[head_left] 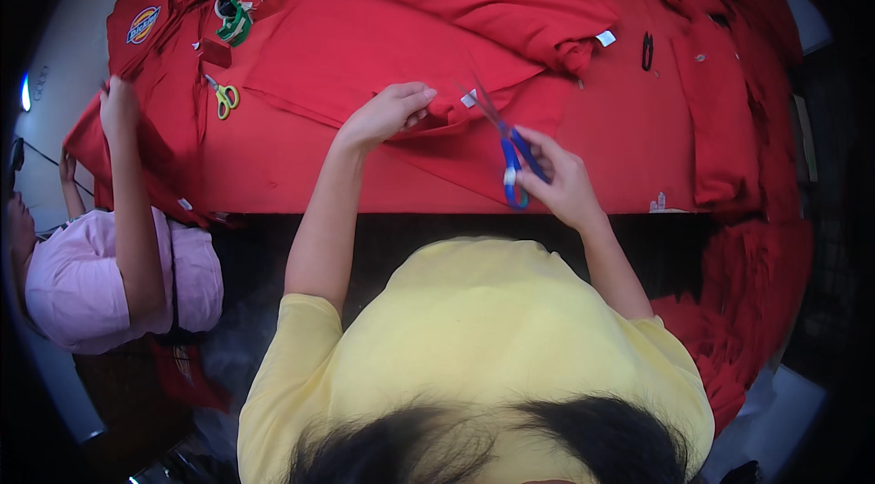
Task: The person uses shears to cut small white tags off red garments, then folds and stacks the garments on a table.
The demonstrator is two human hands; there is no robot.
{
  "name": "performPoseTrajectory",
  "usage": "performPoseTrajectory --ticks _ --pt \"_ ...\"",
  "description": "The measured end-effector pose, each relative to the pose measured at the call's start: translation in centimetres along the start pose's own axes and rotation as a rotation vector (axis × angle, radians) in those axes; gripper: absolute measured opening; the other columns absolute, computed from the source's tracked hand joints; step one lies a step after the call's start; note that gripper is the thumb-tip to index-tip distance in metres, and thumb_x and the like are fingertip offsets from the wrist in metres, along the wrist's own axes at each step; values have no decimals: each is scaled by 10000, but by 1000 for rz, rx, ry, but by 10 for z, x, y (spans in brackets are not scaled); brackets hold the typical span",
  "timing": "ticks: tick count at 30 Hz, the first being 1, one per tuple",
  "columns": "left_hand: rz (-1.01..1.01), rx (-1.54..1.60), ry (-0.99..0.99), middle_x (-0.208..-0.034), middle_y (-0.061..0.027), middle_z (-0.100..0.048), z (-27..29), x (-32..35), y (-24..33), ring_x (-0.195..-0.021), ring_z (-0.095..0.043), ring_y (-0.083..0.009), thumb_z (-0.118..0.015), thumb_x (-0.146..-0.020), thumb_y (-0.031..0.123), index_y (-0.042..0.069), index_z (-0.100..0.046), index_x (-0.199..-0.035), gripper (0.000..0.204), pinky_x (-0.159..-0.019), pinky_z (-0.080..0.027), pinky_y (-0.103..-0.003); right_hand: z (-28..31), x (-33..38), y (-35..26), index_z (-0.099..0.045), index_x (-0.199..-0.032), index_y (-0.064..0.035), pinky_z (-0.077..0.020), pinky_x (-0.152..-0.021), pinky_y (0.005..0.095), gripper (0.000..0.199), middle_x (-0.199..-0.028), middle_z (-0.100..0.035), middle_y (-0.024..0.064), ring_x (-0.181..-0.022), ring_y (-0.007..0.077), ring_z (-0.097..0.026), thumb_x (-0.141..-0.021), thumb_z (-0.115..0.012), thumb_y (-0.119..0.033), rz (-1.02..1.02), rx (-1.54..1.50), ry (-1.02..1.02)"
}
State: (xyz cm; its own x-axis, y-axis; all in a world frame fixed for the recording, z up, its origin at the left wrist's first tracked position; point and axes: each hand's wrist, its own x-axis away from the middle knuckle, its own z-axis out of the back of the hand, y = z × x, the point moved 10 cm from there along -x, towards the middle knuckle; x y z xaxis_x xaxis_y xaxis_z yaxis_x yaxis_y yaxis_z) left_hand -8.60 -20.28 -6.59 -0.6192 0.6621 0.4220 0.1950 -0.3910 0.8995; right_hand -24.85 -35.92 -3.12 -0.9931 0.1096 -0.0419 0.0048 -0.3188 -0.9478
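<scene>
Pinching red cloth (448,114), the left hand (386,112) in the head view is just left of a white tag (468,98) on that cloth. The right hand (561,180) grasps blue-handled scissors (506,132), their slightly parted blades reaching near the tag, between both hands. Yellow-handled scissors (224,101) lie well left of the left hand on the red tabletop (624,151); black snips (647,52) lie beyond the right hand, to its right.

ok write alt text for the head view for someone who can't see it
A person's right hand holds blue scissors, blades by a white tag, while their left hand grips red cloth on a red table. Yellow scissors lie to the left, where a co-worker in pink holds more cloth.
</scene>
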Motion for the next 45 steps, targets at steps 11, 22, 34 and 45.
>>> performPoseTrajectory --ticks 11,22,34,45 --pt "14 123 78 -658 55 -455 0 6 17 -546 -390 -31 -583 -923 264 93 -539 -792 220 -498 -316 -179 -9 30 -24 -447 -1297 25 -494 -737 419 506 -1002 -594 223 -870 379 -601 -840 -618 -107 112 342 42" --pt "12 222 89 -653 49 -481 1 3 8 -538 -403 -34 -563 -934 238 90 -544 -815 190 -507 -338 -179 -11 28 -28 -480 -1309 -20 -484 -654 353 502 -869 -606 194 -713 307 -610 -834 -633 -72 175 355 101" --pt "-11 236 113 -640 40 -502 1 6 10 -536 -421 -40 -558 -938 236 86 -549 -790 211 -504 -341 -187 -18 27 -25 -443 -1299 20 -498 -765 417 495 -1039 -590 224 -919 381 -595 -848 -604 -103 110 353 33" --pt "-4 384 96 -662 16 -519 -5 8 7 -548 -459 -54 -558 -935 219 57 -565 -810 205 -496 -376 -186 -22 22 -27 -422 -1327 0 -499 -701 404 518 -955 -581 187 -840 346 -596 -848 -601 -82 135 412 67"
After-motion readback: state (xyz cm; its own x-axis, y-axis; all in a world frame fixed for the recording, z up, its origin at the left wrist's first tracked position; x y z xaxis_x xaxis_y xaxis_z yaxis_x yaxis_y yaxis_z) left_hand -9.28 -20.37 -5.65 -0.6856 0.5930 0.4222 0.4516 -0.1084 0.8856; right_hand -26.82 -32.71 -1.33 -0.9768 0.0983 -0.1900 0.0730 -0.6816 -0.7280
